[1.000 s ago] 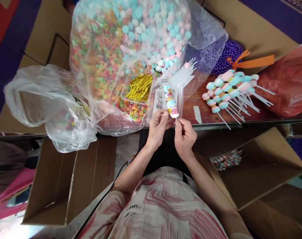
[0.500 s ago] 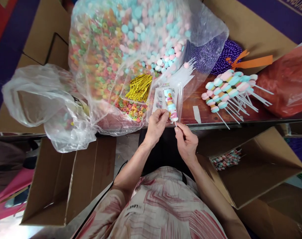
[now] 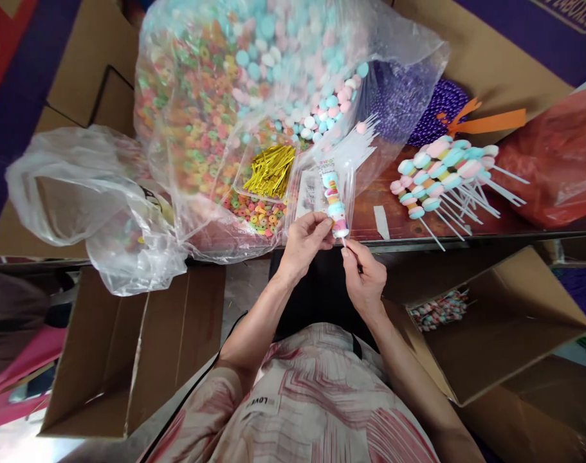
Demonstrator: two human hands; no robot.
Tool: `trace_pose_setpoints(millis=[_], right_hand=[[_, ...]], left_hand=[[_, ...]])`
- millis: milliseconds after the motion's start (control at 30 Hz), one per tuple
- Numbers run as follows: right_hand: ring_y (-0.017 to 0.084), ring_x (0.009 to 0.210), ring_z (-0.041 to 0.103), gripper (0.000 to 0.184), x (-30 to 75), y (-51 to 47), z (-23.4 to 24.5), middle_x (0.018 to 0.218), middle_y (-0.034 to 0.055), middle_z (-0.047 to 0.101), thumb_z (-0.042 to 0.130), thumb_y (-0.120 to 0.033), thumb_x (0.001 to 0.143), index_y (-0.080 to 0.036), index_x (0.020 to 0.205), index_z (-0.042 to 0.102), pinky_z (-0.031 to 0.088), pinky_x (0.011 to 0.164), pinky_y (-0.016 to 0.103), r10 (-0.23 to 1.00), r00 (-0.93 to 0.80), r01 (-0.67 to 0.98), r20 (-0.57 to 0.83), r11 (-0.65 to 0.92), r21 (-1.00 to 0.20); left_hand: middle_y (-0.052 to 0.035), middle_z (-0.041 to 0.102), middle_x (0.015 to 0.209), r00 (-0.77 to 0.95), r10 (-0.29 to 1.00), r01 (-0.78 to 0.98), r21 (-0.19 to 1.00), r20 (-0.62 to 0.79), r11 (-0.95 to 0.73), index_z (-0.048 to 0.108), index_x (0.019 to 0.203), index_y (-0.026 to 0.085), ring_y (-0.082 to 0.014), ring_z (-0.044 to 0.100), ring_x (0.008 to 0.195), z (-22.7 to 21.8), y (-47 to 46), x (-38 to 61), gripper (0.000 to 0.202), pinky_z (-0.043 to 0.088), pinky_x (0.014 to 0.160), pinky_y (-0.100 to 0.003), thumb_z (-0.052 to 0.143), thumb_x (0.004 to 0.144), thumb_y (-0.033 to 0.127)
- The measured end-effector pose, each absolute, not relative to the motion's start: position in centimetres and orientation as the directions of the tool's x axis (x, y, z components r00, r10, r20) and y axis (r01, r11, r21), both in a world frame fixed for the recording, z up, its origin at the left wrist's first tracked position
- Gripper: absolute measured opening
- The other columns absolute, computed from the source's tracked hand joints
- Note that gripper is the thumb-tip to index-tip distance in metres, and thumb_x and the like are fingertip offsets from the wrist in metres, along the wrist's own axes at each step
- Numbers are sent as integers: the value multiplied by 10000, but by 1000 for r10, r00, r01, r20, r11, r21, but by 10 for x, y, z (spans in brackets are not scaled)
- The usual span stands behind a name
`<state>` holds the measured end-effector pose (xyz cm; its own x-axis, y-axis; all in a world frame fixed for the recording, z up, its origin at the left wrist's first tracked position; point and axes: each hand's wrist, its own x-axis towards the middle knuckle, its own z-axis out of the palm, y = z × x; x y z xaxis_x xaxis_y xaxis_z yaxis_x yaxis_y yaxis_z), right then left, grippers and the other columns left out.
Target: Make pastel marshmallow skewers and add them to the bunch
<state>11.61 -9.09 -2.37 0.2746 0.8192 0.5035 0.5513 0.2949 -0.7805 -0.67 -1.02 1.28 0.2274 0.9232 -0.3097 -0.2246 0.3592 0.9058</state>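
Note:
A candy skewer (image 3: 336,204) of marshmallows and cereal rings, in a printed clear wrapper, points away from me over the table's front edge. My right hand (image 3: 365,273) pinches its white stick just below the lowest marshmallow. With thumb and fingers pressed together, my left hand (image 3: 306,241) grips the lower left side of the wrapped skewer; what lies inside that pinch is hidden. Beyond them are a clear tray of white sticks (image 3: 357,151) and a tub of gold twist ties (image 3: 272,170). Unwrapped marshmallow skewers (image 3: 437,170) lie piled to the right.
A large clear bag (image 3: 191,128) of cereal rings and marshmallows covers the table's back left. Purple beads (image 3: 437,112) and a red bag (image 3: 558,161) are at the right. Below the table stand open cardboard boxes, one at left (image 3: 104,347), one with finished skewers (image 3: 440,310) at right.
Both hands and the wrapped skewer have shifted slightly to the right. The left fingers have closed in nearer the base of the wrapper; the right hand keeps its pinch on the stick.

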Motion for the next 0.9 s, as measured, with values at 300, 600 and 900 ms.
trace_pose_setpoints(millis=[300,600,900], right_hand=[[158,762,752,207,111,-90,-22,920,50,809,576,-253,1012,-203,1091,761,606,730,267,818,350,530,457,229,-817],[139,722,749,178,105,-83,-15,926,56,820,595,-166,996,-199,1088,744,577,710,232,760,267,617,593,338,-711],[91,538,596,137,99,-78,-8,696,-23,695,565,-189,1004,-208,907,661,466,566,208,764,316,630,563,275,-726]], left_hand=[[67,469,539,247,960,-200,963,-131,183,535,730,198,-66,389,487,5,-16,-2,278,331,492,-218,689,896,361],[61,455,575,277,954,-203,964,-112,172,510,719,199,-73,364,516,3,-21,-10,300,301,535,-246,628,921,387],[53,452,608,294,954,-166,979,-62,115,481,710,199,-82,381,558,9,-38,-17,346,347,583,-252,614,972,383]])
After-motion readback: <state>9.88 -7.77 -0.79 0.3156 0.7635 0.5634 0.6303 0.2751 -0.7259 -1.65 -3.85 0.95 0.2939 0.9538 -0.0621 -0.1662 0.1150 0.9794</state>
